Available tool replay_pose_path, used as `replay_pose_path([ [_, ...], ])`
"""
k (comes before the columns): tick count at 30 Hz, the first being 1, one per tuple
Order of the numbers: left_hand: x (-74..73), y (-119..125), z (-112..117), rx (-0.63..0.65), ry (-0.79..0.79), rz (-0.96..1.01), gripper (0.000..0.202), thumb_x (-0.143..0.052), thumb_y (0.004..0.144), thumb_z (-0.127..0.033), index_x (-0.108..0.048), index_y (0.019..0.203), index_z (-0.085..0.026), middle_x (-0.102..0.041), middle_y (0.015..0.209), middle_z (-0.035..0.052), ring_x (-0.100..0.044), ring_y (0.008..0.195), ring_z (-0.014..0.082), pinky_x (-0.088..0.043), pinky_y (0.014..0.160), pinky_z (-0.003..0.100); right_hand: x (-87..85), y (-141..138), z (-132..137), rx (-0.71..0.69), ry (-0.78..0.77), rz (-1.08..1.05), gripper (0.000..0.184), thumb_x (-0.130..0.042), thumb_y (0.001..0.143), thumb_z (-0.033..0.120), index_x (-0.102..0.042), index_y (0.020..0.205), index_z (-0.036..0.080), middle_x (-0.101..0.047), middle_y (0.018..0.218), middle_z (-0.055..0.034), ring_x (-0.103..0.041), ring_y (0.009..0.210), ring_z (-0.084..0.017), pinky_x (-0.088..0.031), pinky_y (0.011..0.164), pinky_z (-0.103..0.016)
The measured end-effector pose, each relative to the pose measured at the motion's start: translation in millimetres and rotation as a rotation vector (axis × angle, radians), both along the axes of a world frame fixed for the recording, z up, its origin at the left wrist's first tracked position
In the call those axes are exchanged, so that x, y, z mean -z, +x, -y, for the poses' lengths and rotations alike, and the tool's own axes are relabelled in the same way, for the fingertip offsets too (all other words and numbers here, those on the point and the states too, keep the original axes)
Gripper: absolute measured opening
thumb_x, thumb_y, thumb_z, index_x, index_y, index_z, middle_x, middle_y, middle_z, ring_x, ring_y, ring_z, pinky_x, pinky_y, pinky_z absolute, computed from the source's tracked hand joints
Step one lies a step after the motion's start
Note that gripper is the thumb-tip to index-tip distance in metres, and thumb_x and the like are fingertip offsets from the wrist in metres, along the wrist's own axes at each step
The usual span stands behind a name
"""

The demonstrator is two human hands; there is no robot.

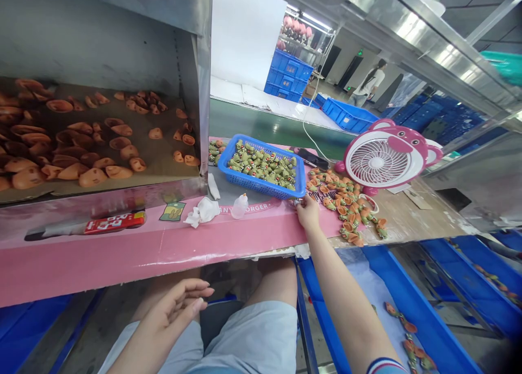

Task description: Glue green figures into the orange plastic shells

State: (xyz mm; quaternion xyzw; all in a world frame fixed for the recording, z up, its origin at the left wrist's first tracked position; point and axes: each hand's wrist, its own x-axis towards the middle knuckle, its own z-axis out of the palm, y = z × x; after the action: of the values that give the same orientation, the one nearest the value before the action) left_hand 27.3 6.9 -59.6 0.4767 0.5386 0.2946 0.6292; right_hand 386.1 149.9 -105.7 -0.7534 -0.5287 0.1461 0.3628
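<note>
Head view, the only 1 on offer, and here's how the bench stands: the blue basket (pixel 261 186) sits on the pink mat (pixel 253 237), well filled with small green pieces (pixel 261 164), and none that I can make out wears an orange part. Over to the left, a broad spread of loose orange cups (pixel 73 170) lies in the open box (pixel 122 53). Now look right! A cluster of green-and-orange pieces (pixel 346 203) spreads in front of the pink fan (pixel 385 162), and more of the same sort lie in the blue tray (pixel 436 306) below the bench. By my reading, those paired pieces are the finished share; the full basket and the many loose cups suggest plenty is left.

To the 2 hands! The right hand (pixel 309 213) is out at full stretch, forearm running up across the bench edge, fingers drawn in narrow at the basket's near right corner. Is there a piece between the fingertips? Too small to tell, and I can't say whether they touch the rim. The left hand (pixel 175 311) hangs above the lap, short of the bench, palm turned inward, fingers loosely bent, thumb apart from the palm, nothing visible in it. The small squeeze bottle (pixel 240 206) stands on the mat, well apart from both.
</note>
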Motion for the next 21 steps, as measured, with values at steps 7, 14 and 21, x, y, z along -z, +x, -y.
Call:
replay_pose_path([
  [7,8.3,-6.8,-4.4,0.076,-0.023,-0.004,0.032,-0.054,0.071,-0.043,-0.059,0.093,-0.021,-0.064,0.101,0.0071,-0.058,0.095,0.0226,-0.046,0.084,0.033,2.1,-2.5,2.1,0.007,0.029,-0.035,0.025,-0.048,0.083,0.031,-0.05,0.101,0.013,-0.055,0.095,-0.0042,-0.056,0.079,-0.013,-0.048,0.068,-0.031],
  [14,7.6,-7.0,-2.8,0.046,-0.026,0.013,0.03,-0.054,0.071,-0.041,-0.059,0.093,-0.021,-0.064,0.1,0.0069,-0.058,0.093,0.0225,-0.046,0.084,0.034,3.2,-1.2,2.2,0.069,0.099,-0.078,0.026,-0.048,0.083,0.031,-0.05,0.102,0.013,-0.055,0.092,-0.0037,-0.056,0.075,-0.012,-0.049,0.065,-0.03],
  [21,5.6,-6.7,-0.3,-0.001,-0.011,0.029,0.025,-0.053,0.073,-0.037,-0.058,0.092,-0.02,-0.065,0.096,0.0065,-0.06,0.088,0.0215,-0.047,0.08,0.032,-12.0,-49.7,45.9,0.049,0.27,-0.128,0.028,-0.042,0.083,0.034,-0.045,0.103,0.014,-0.053,0.077,-0.0014,-0.05,0.059,-0.01,-0.044,0.053,-0.024],
])
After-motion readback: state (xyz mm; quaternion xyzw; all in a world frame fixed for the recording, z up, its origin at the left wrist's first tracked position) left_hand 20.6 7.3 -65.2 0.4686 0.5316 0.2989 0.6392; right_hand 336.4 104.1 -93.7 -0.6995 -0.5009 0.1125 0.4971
